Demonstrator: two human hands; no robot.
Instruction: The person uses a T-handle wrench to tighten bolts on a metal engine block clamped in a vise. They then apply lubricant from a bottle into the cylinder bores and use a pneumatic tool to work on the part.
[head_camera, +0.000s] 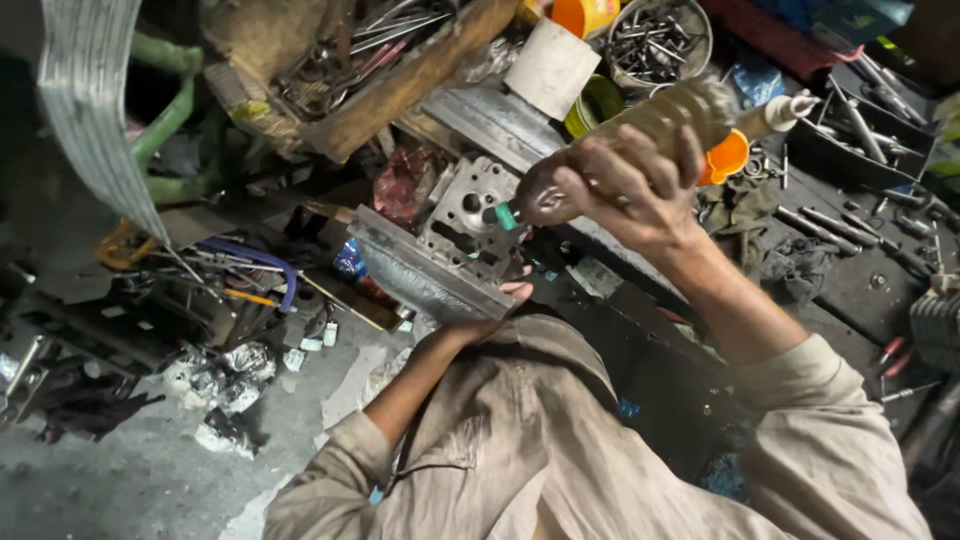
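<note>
left hand (490, 318) mostly hidden under metal block (425, 275), bottle (640, 135) blurred, metal sheet (95, 110) cut off at top

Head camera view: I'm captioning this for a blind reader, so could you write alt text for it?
The person's right hand tips a clear plastic bottle with a green nozzle over a grey metal engine part, while the left hand steadies a flat metal bar beside it. Around them lie tools, wires and a tub of bolts.

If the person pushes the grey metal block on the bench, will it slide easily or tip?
The metal block looks thick and solid, so probably heavy and stiff. It lies flat on a metal bar, steadied by the left hand, so tipping seems unlikely. The greasy bench might let it slide.
</note>
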